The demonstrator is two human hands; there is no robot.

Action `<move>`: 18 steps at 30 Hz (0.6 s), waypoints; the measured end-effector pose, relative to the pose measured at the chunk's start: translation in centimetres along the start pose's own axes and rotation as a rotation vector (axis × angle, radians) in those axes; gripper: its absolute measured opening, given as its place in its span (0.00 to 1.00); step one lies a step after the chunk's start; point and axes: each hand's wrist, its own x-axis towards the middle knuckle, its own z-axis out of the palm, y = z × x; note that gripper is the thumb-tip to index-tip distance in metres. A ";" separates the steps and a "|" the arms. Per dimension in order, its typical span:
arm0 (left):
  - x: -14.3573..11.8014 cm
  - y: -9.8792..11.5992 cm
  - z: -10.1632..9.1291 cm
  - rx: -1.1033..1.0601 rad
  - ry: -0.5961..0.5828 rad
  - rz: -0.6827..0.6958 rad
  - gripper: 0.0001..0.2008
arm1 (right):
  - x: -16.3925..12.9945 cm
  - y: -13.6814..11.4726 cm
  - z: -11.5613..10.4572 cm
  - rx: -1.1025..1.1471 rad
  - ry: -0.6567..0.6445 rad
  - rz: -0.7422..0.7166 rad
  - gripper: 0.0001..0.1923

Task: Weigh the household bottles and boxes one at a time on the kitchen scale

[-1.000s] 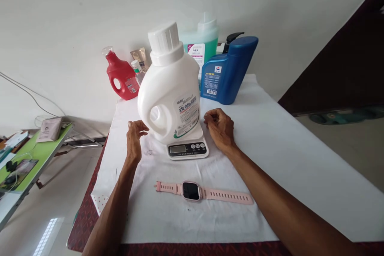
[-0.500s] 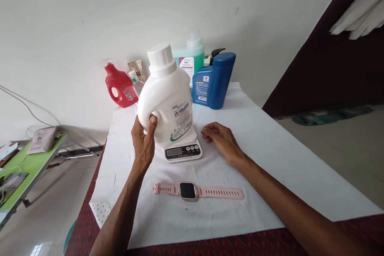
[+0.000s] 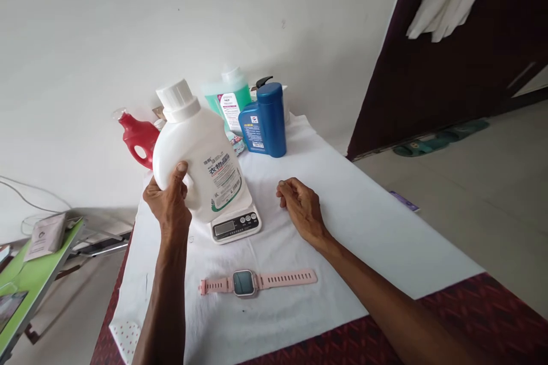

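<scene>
My left hand [image 3: 170, 197] is closed around the handle of a large white laundry detergent jug [image 3: 201, 159], its thumb on the near side. The jug has a white screw cap and a printed label, and leans to the left. Behind and below it is a white kitchen scale [image 3: 237, 225] with a small display and round buttons; I cannot tell whether the jug's base touches it. To the scale's right, my right hand [image 3: 302, 205] rests with fingers curled together and nothing visible in them. A pink-strapped smartwatch [image 3: 244, 283] lies flat in front of the scale.
Behind the jug stand a red bottle [image 3: 139, 140], a green liquid bottle [image 3: 237, 97] and a blue bottle [image 3: 272, 122], near the wall. A white cloth [image 3: 363, 228] covers much of the table. A green side table [image 3: 40, 271] is at the left.
The jug has shifted left relative to the scale and tilts more, still in my left hand. My right hand is a little farther from the scale. The camera has turned right.
</scene>
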 end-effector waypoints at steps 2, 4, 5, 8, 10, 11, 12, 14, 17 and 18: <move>0.1 1.1 0.4 -0.005 0.010 0.018 0.25 | 0.4 0.1 0.1 0.025 0.019 0.001 0.21; 0.2 2.2 1.0 -0.021 -0.006 0.053 0.24 | 0.6 0.2 0.3 0.048 0.035 0.006 0.22; 0.2 2.8 1.4 -0.037 -0.025 0.073 0.24 | 0.6 0.3 0.3 0.056 0.047 0.010 0.22; 0.1 3.7 3.3 -0.102 -0.093 0.104 0.26 | 0.8 0.6 0.3 0.039 0.155 -0.008 0.22; -0.2 3.5 5.0 -0.126 -0.126 0.077 0.27 | 1.1 0.8 0.2 0.001 0.275 -0.070 0.24; -0.5 3.2 6.0 -0.132 -0.141 0.049 0.27 | 1.3 0.8 0.1 -0.017 0.332 -0.114 0.25; -0.9 2.8 7.0 -0.138 -0.161 0.014 0.27 | 1.5 0.9 0.0 -0.031 0.380 -0.157 0.27; -1.8 1.9 9.0 -0.157 -0.210 -0.058 0.26 | 1.9 0.9 -0.3 -0.049 0.431 -0.228 0.32; -3.3 0.5 11.7 -0.203 -0.287 -0.149 0.25 | 2.3 1.0 -0.8 -0.112 0.423 -0.278 0.35; -3.8 0.1 12.5 -0.214 -0.307 -0.171 0.25 | 2.5 1.1 -0.9 -0.145 0.421 -0.271 0.35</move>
